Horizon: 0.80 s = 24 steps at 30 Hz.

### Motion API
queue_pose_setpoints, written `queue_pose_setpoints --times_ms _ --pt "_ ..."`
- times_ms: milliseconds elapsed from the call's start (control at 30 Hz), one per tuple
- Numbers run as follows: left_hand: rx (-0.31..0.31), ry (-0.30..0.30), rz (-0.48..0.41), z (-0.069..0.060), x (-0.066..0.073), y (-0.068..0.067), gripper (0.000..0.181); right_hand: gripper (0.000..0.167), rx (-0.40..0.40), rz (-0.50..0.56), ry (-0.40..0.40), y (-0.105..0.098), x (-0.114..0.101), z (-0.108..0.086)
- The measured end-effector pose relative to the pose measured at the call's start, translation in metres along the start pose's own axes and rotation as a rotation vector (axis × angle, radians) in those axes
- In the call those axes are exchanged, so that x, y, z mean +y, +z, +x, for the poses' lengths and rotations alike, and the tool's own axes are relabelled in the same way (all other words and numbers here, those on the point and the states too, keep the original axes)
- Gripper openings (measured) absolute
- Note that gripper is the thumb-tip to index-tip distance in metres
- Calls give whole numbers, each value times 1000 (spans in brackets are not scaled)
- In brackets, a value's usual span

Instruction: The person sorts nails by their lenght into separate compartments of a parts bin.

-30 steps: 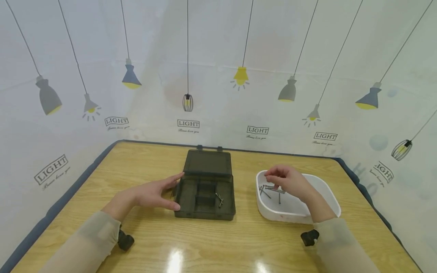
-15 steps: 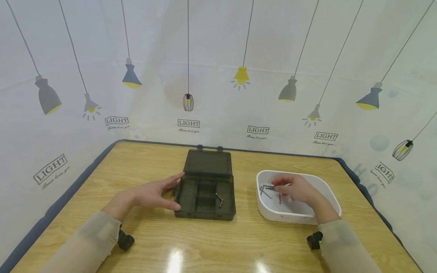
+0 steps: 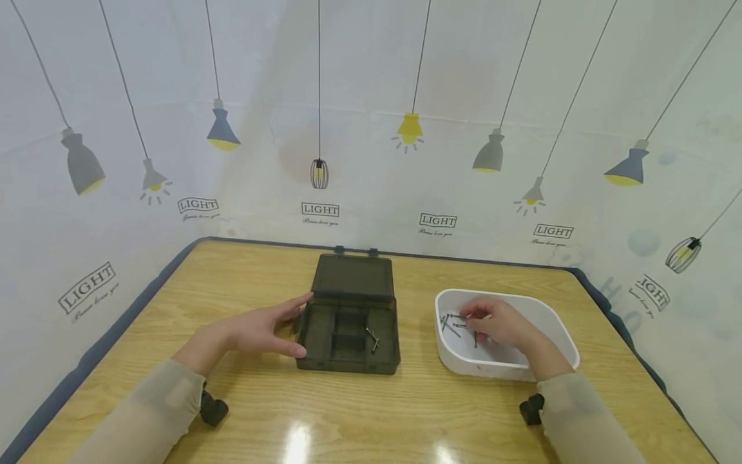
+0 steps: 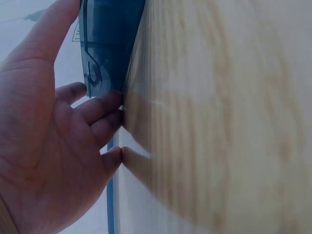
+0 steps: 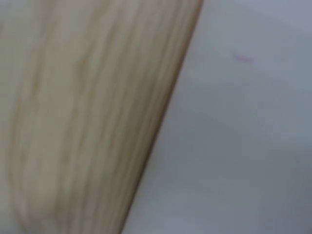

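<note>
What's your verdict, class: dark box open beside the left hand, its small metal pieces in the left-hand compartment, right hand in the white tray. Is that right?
Not quite: the small metal pieces lie in the right-hand compartment, as the head view shows. The rest stands: the dark box is open beside the left hand, right hand in the white tray.

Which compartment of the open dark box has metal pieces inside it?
The rightmost compartment: thin metal pieces lie there, while the left compartment and middle compartments show none.
</note>
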<state>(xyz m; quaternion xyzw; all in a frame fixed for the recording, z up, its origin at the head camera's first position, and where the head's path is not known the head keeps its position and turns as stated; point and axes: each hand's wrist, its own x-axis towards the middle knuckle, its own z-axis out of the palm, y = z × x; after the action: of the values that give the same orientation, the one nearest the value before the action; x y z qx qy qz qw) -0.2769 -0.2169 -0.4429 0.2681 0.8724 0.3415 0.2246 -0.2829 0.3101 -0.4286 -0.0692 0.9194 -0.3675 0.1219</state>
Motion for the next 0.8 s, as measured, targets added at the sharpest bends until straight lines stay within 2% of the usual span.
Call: queue_pose_setpoints --times_ms 300,533,800 --pt "0 -1 16 -1 2 0 118 31 -4 -40 15 5 4 3" --pt "3 -5 22 -2 3 0 118 18 2 -56 -28 7 5 2" --pt "4 -7 6 -1 3 0 118 12 -7 -62 -16 7 3 0"
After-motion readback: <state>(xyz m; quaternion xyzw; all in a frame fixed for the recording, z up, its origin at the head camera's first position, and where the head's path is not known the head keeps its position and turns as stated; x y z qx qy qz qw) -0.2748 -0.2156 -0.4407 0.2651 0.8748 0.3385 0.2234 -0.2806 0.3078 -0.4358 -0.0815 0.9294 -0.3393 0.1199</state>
